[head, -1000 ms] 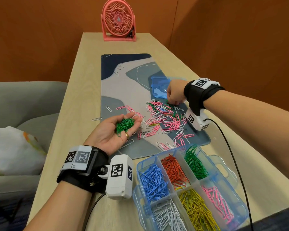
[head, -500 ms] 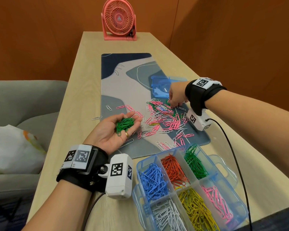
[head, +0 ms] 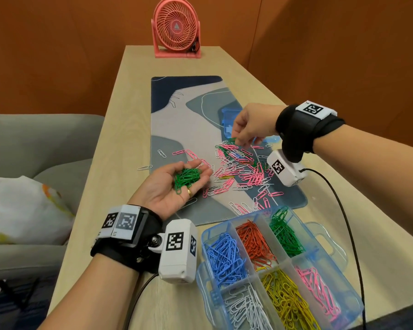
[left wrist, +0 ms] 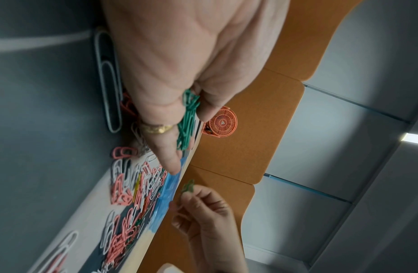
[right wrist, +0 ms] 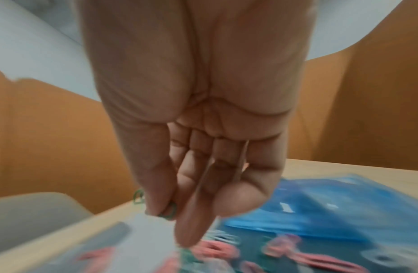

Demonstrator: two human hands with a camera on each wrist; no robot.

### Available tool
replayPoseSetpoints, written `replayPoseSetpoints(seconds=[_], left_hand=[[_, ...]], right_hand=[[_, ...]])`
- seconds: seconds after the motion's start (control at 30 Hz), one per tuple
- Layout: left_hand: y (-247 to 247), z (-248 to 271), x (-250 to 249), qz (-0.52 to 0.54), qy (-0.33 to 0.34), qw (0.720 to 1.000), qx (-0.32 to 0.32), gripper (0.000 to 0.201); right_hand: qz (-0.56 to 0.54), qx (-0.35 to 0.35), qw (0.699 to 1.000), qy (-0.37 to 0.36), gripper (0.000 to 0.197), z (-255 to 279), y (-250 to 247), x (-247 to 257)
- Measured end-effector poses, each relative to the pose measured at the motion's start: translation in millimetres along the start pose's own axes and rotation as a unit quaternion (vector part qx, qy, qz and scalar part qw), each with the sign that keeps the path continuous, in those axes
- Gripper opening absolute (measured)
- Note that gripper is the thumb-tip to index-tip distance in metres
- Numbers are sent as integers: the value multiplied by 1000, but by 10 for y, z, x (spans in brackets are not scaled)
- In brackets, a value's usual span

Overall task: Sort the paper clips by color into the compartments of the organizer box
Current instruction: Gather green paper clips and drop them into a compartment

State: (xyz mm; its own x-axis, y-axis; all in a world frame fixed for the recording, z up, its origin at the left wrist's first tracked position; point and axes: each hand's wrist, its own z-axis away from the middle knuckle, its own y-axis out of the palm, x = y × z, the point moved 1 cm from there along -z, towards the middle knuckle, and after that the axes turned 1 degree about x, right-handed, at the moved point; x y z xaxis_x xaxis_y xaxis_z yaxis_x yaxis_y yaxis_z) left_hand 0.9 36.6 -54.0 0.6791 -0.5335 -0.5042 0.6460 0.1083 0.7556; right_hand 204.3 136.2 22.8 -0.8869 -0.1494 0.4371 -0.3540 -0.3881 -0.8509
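The right hand (head: 249, 126) has come up off the scattered heap of pink, white and green wire paper clips (head: 241, 167) on the grey-blue desk mat (head: 167, 120); half a second ago its fingertips were down among them. Its thumb and forefinger now pinch a single green paper clip (left wrist: 188, 187), clearly lifted free in the left wrist view. The pick has therefore succeeded, and I judge the next move is a carry toward 8 o'clock, to the waiting palm.

The left hand (head: 177, 186) has not shifted: it lies palm up at the mat's 7 o'clock edge, fingers loosely cupped around a small bundle of green paper clips (head: 186, 178).

The clear blue plastic organizer box (head: 327, 236) sits on the pale wooden worktop (head: 105, 186) at 5 o'clock from that palm, its green compartment (head: 286, 234) at the far side already part filled. Green clips remain in the heap, so the batch is probably not ready to tip in.
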Motion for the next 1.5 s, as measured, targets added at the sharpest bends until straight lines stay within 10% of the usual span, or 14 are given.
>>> replayPoseSetpoints(seconds=[0.43,0.87,1.5], left_hand=[[-7,-28,19,67,-23,997,39,40],[-3,-1,20,10,-6,1000,22,34],[-1,2,23,-9,10,1000,-2,34]], right_hand=[[12,84,984,-158,19,205,384,738],[188,33,980,50,11,173,69,-271],[208,60,976,36,15,92,162,-443]])
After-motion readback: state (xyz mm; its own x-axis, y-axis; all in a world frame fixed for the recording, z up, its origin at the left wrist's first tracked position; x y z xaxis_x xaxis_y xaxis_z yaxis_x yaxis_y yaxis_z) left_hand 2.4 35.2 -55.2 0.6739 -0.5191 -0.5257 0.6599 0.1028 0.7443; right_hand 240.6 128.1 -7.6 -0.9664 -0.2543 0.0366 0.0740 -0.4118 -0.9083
